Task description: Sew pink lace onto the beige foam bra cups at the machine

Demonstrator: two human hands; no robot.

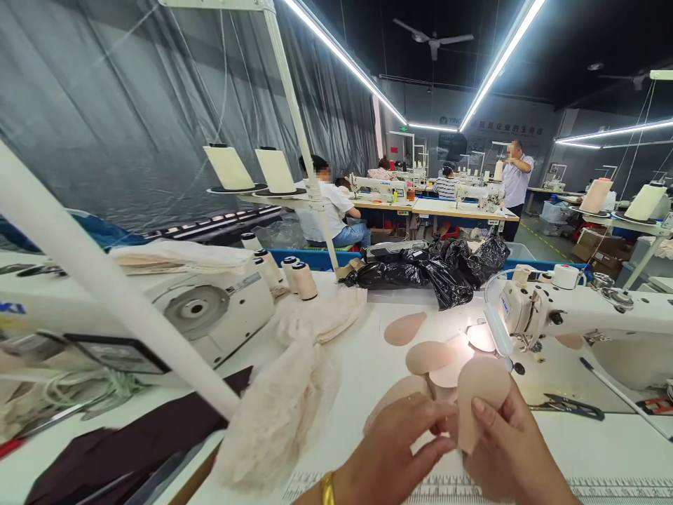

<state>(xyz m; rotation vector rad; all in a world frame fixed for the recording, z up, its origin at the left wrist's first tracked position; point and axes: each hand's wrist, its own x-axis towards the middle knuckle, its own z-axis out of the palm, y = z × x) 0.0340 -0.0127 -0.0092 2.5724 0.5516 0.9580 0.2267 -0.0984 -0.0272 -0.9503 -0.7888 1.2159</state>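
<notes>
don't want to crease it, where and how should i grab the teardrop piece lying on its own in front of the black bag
Probably pinch the teardrop piece by its broad, rounded left end, coming low from the left: it lies flat, narrowing rightward, with other pieces lying nearer.

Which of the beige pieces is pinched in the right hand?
The round-topped piece in front, held up in the right hand, wide end uppermost; the pieces beyond it lie on the table.

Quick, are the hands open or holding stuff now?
Right hand: closed, holding a beige rounded piece.
Left hand: half-curled beside that piece; can't tell if it grips anything.
</notes>
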